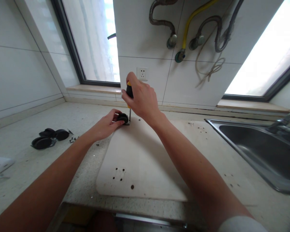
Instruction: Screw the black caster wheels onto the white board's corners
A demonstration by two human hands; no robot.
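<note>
My right hand [143, 96] is wrapped round the yellow-and-black handle of a screwdriver [130, 91], held upright. Its shaft runs down to the metal plate of a black caster wheel [122, 118] at the far left corner of a white board [145, 161]. With thumb and fingers, my left hand [108, 125] grips that caster against the board. Whether a screw sits under the tip is too small to tell. Groups of screw holes [119, 174] mark the board's near left corner and its right side. Beside my left forearm lie several loose screws [73, 140].
More black casters [47, 138] rest on the speckled countertop [84, 180] at left, near a white object [0, 166] at the edge. A steel sink [261, 151] with a faucet [284, 124] is at right. Hoses, a yellow pipe [187, 29] and a socket [142, 73] are on the wall.
</note>
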